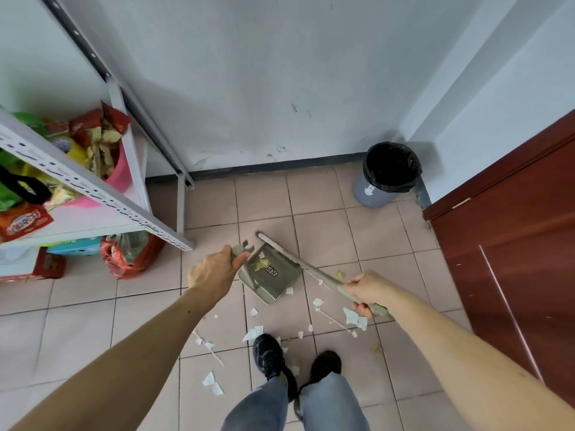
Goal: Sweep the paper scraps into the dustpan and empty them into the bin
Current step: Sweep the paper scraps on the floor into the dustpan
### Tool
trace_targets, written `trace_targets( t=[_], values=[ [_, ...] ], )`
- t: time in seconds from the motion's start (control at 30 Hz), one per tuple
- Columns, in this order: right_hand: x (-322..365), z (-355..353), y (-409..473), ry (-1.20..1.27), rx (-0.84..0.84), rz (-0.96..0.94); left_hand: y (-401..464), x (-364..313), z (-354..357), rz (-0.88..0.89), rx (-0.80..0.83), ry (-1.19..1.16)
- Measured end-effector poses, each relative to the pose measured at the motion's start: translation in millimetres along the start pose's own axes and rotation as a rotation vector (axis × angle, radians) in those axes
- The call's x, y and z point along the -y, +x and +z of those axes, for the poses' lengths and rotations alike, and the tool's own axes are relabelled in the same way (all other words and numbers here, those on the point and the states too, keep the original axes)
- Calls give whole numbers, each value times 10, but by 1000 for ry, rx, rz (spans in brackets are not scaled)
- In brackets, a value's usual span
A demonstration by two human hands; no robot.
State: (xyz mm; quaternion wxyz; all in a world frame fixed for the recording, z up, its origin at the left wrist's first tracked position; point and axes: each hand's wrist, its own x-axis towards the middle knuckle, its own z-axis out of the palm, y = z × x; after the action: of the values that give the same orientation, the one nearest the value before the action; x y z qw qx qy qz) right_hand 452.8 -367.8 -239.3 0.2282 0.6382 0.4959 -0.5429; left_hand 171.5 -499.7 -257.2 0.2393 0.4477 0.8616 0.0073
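My left hand (214, 272) grips the top of the long handle of a grey-green dustpan (273, 279) that rests on the tiled floor, with a few scraps inside it. My right hand (368, 292) holds the handle of a broom (298, 262), which slants up-left across the pan's far side. White paper scraps (351, 317) lie scattered on the tiles between the pan and my black shoes (269, 356). A grey bin (387, 174) lined with a black bag stands in the far corner.
A metal shelf unit (93, 188) with snack packets and a pink tub fills the left side, and a red bag (130, 255) sits under it. A dark red wooden door (513, 244) lines the right. White wall lies ahead.
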Motion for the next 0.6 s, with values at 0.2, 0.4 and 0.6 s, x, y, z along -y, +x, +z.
trace_targets(
  t=[0.2,0.4,0.6],
  values=[
    [-11,-118,-409,-51,57,-42,-117,-30,-8,-52,-38,-37],
    [-475,-84,-491,69,-66,-45,-433,-1,45,-60,-91,-48],
    [-1034,115,-383,160,-236,-5,-720,82,118,-27,-80,-36]
  ],
)
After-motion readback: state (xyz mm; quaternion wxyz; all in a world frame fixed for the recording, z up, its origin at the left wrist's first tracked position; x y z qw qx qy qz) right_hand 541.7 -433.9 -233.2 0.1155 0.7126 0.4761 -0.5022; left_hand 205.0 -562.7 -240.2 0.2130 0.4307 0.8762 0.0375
